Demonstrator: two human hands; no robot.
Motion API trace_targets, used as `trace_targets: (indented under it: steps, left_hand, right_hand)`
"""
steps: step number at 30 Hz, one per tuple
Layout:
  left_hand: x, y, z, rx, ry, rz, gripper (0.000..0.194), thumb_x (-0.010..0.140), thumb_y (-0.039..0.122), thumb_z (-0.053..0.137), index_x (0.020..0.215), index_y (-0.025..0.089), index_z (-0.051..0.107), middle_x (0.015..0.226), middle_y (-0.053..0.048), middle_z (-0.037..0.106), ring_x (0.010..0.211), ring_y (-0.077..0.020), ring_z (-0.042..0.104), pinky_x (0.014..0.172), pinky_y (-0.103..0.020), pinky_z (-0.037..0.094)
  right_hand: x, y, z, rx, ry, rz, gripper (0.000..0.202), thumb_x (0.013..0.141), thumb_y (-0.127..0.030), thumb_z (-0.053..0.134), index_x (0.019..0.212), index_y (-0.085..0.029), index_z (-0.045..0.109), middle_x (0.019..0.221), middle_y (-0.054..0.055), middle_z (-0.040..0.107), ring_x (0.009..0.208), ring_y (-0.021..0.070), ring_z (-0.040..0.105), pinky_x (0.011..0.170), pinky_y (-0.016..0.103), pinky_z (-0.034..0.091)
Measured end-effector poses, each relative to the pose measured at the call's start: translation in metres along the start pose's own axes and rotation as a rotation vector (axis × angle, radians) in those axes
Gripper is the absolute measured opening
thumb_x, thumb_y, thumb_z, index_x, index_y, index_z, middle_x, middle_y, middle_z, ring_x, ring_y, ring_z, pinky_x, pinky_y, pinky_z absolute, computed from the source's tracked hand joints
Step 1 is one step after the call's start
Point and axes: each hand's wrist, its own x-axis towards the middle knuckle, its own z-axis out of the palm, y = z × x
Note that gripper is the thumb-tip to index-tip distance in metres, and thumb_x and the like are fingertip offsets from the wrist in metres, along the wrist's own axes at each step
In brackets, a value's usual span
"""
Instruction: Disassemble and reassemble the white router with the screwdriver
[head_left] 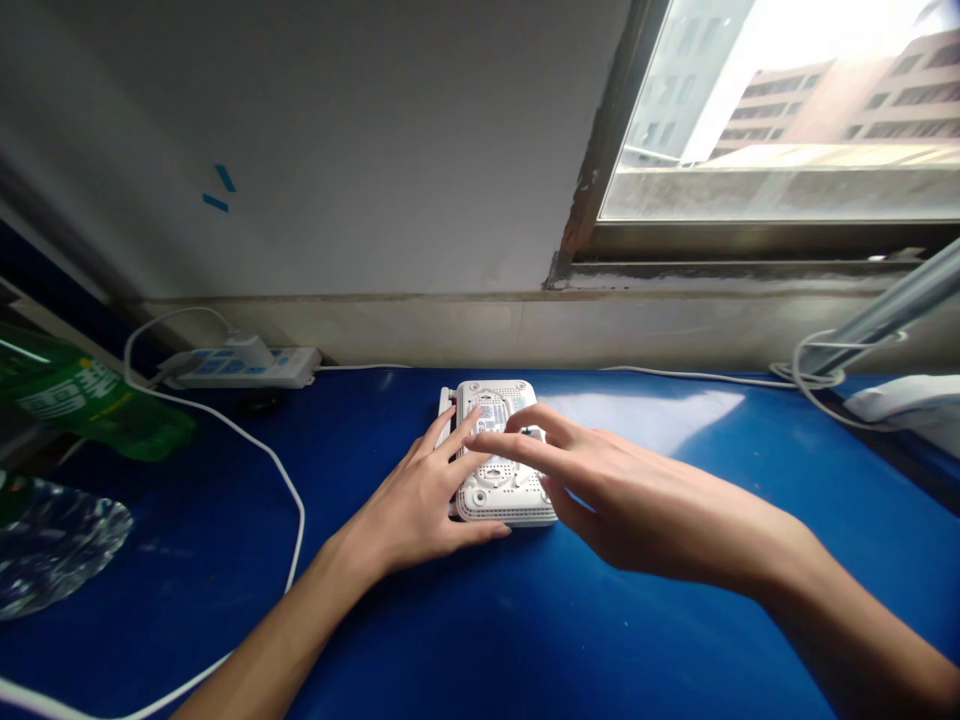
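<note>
A white router-like box (516, 508) lies on the blue tabletop, its underside up, showing vent slots, round feet and a printed label. My left hand (420, 495) rests over its left side with fingers spread. The thumb lies along the box's front edge, while the other fingertips reach onto the label side. From the right, my right hand (600, 470) reaches over the box, index finger stretched across the middle and the other fingers loosely bent. Whether that fingertip touches the surface I cannot tell. A small dark spot beneath the right fingers is partly hidden.
On the left are a green bottle (97, 400), a clear plastic bottle (60, 545) and a power strip (292, 368) with a plug in it. A white cable (289, 470) curves across the left of the table. A metal pole (877, 310) stands at right below the window.
</note>
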Motion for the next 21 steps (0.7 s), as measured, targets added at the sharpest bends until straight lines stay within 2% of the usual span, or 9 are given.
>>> trace_targets:
  steps: [3, 6, 8, 10, 14, 16, 18, 21]
  left_hand:
    - [0.000, 0.001, -0.001, -0.005, -0.006, -0.005, 0.095, 0.086, 0.067, 0.077, 0.166, 0.042, 0.032, 0.178, -0.003, 0.016, 0.163, -0.0433, 0.011, 0.126, -0.064, 0.033]
    - [0.000, 0.002, -0.002, -0.004, -0.016, -0.014, 0.094, 0.086, 0.067, 0.076, 0.166, 0.043, 0.031, 0.178, -0.002, 0.014, 0.163, -0.0430, 0.011, 0.125, -0.065, 0.035]
    - [0.001, 0.002, -0.002, 0.004, -0.023, -0.018, 0.095, 0.086, 0.069, 0.075, 0.166, 0.042, 0.031, 0.179, -0.002, 0.012, 0.163, -0.0438, 0.011, 0.124, -0.066, 0.035]
    - [0.001, 0.002, -0.002, 0.006, -0.027, -0.021, 0.094, 0.086, 0.070, 0.074, 0.165, 0.040, 0.034, 0.178, -0.002, 0.012, 0.163, -0.0439, 0.010, 0.125, -0.065, 0.034]
    - [0.001, 0.002, -0.002, -0.008, -0.028, -0.019, 0.095, 0.085, 0.068, 0.076, 0.165, 0.039, 0.035, 0.178, -0.003, 0.015, 0.163, -0.0426, 0.009, 0.127, -0.063, 0.032]
    - [0.001, 0.002, -0.002, -0.012, -0.026, -0.016, 0.095, 0.086, 0.068, 0.076, 0.166, 0.041, 0.033, 0.178, -0.002, 0.013, 0.163, -0.0428, 0.009, 0.126, -0.064, 0.033]
    - [0.001, 0.002, -0.002, -0.007, -0.029, -0.019, 0.096, 0.086, 0.070, 0.075, 0.166, 0.042, 0.031, 0.179, -0.002, 0.011, 0.163, -0.0433, 0.009, 0.125, -0.065, 0.034]
    - [0.001, 0.001, -0.002, 0.003, -0.039, -0.033, 0.096, 0.086, 0.073, 0.072, 0.167, 0.043, 0.030, 0.179, -0.002, 0.010, 0.163, -0.0448, 0.009, 0.124, -0.066, 0.034]
  right_hand:
    - [0.003, -0.001, 0.000, 0.045, -0.006, 0.041, 0.076, 0.089, 0.001, 0.059, 0.156, -0.033, 0.050, 0.124, 0.009, 0.072, 0.078, 0.0168, 0.073, 0.067, 0.025, 0.056]
    - [0.008, 0.002, 0.005, 0.045, 0.000, 0.118, 0.049, 0.096, -0.009, 0.063, 0.141, -0.027, 0.064, 0.106, 0.008, 0.078, 0.080, 0.0208, 0.074, 0.069, 0.028, 0.055]
    - [0.011, 0.006, 0.006, 0.055, -0.024, 0.135, 0.036, 0.100, -0.013, 0.061, 0.133, -0.026, 0.069, 0.101, 0.008, 0.078, 0.080, 0.0207, 0.074, 0.071, 0.027, 0.055]
    - [0.011, 0.009, 0.006, 0.076, -0.050, 0.124, 0.041, 0.102, -0.010, 0.056, 0.138, -0.027, 0.066, 0.106, 0.008, 0.078, 0.083, 0.0196, 0.074, 0.073, 0.027, 0.054]
    - [0.006, 0.007, -0.001, 0.142, -0.109, 0.102, 0.074, 0.093, 0.003, 0.050, 0.156, -0.036, 0.047, 0.127, 0.007, 0.070, 0.089, 0.0171, 0.072, 0.073, 0.025, 0.053]
    - [0.005, 0.005, -0.003, 0.173, -0.125, 0.106, 0.076, 0.089, 0.004, 0.053, 0.153, -0.037, 0.049, 0.128, 0.005, 0.069, 0.089, 0.0170, 0.071, 0.072, 0.025, 0.052]
    - [0.006, 0.005, -0.003, 0.171, -0.101, 0.142, 0.063, 0.089, -0.002, 0.060, 0.144, -0.033, 0.059, 0.119, 0.005, 0.072, 0.087, 0.0180, 0.071, 0.071, 0.026, 0.051]
    - [0.009, 0.010, 0.001, 0.147, -0.074, 0.167, 0.028, 0.097, -0.013, 0.064, 0.118, -0.027, 0.075, 0.100, 0.004, 0.078, 0.076, 0.0177, 0.072, 0.066, 0.026, 0.047]
